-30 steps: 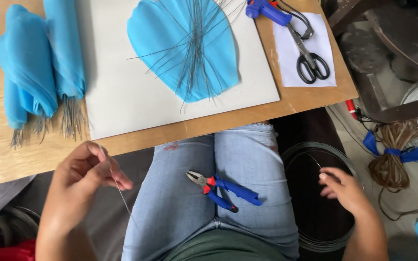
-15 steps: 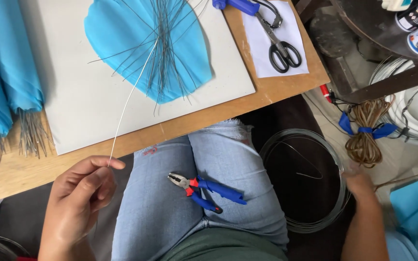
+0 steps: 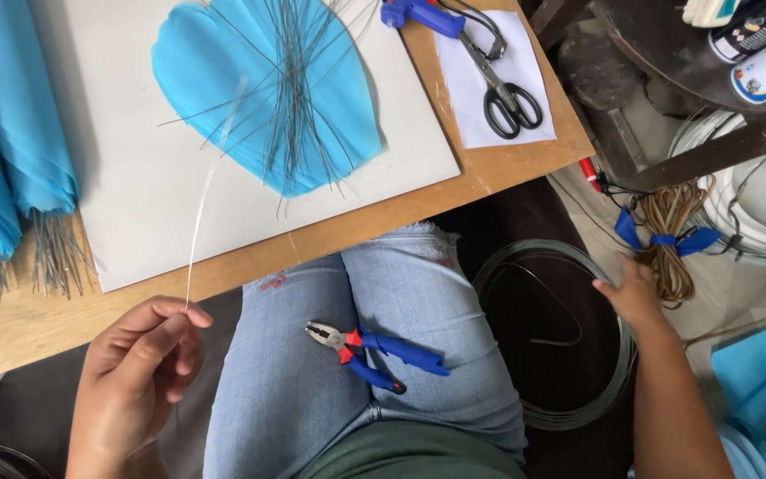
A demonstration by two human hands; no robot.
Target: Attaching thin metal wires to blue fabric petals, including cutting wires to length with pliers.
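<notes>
A wooden desk (image 3: 11,333) fills the upper part of the frame, seen from above, with the person's denim-clad lap below it. At the far left edge, rolled blue fabric bundles (image 3: 11,142) lie with wire ends bristling out of their lower ends. Lower left now: the left hand (image 3: 139,377) has a pinching grip, thumb and forefinger closed on the lower end of a single thin wire (image 3: 201,200), which rises up and over the pale grey board (image 3: 135,222). It looks blurred, so it is hard to tell whether the tip touches anything. Moving right, a blue petal-shaped piece (image 3: 223,80) lies on the board with a loose fan of cut wires (image 3: 290,98) across it. In the centre, blue-handled pliers (image 3: 374,346) rest on the thigh, untouched. Upper right of the desk, black scissors (image 3: 507,93) lie on a white sheet of paper (image 3: 507,115), a blue tool's handle just above them. On the right side, the right hand (image 3: 636,297) reaches down to the wire coil (image 3: 560,337) on the floor, fingers curled over its rim; whether that grip has closed on a strand I cannot tell. Beyond it, a bundle of brown cord (image 3: 667,239) tied with blue. My read: handling this wire well means keeping the pinch firm near the end, keeping the strand straight, and steadying the springy coil.
</notes>
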